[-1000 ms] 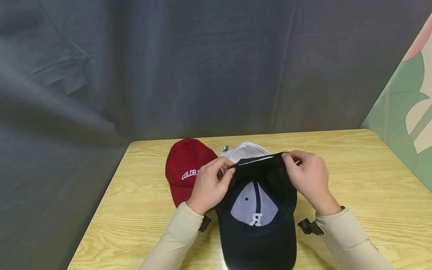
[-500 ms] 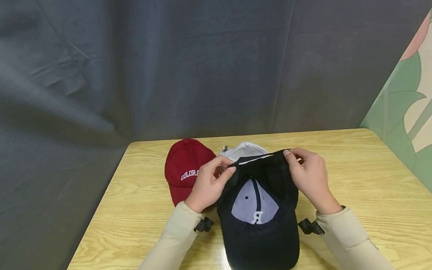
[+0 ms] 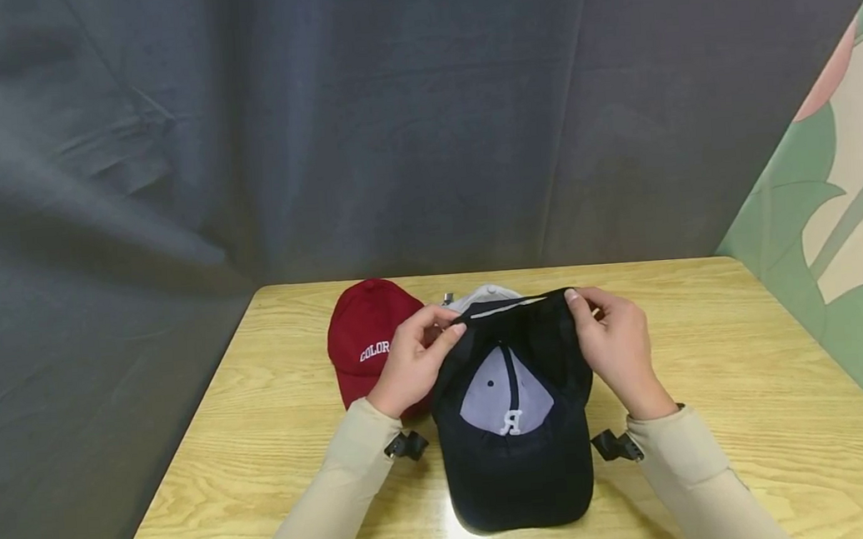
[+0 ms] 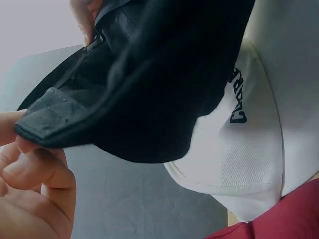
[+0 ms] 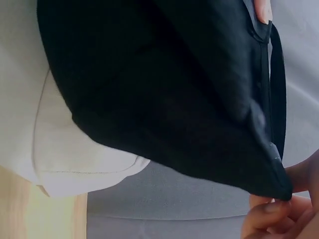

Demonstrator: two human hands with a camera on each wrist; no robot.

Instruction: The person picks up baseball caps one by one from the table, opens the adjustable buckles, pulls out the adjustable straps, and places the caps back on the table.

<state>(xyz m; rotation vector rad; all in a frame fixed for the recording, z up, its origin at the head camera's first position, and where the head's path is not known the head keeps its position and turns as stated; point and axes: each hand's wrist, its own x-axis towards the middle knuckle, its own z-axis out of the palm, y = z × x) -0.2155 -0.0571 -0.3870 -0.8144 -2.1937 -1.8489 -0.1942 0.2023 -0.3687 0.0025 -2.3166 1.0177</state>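
A black baseball cap (image 3: 522, 489) hangs between my hands, its pale lavender inner panel and a stitched, mirrored letter facing me and its brim pointing toward me. My left hand (image 3: 415, 358) pinches the left end of the cap's back edge between thumb and fingers. At the opposite end of that edge, my right hand (image 3: 617, 344) pinches the fabric. Behind it a white cap (image 3: 489, 291) is mostly hidden; dark lettering on it shows in the left wrist view. A red cap (image 3: 364, 328) with white lettering lies to the left, partly behind my left hand.
The caps are over a light wooden table (image 3: 723, 349). A dark grey cloth (image 3: 407, 137) hangs behind it and along the left side. A wall with a flower pattern (image 3: 853, 273) stands at the right.
The black cap has shifted slightly up and away from me in the head view, covering more of the white cap. Both hands keep their pinch on its back edge.
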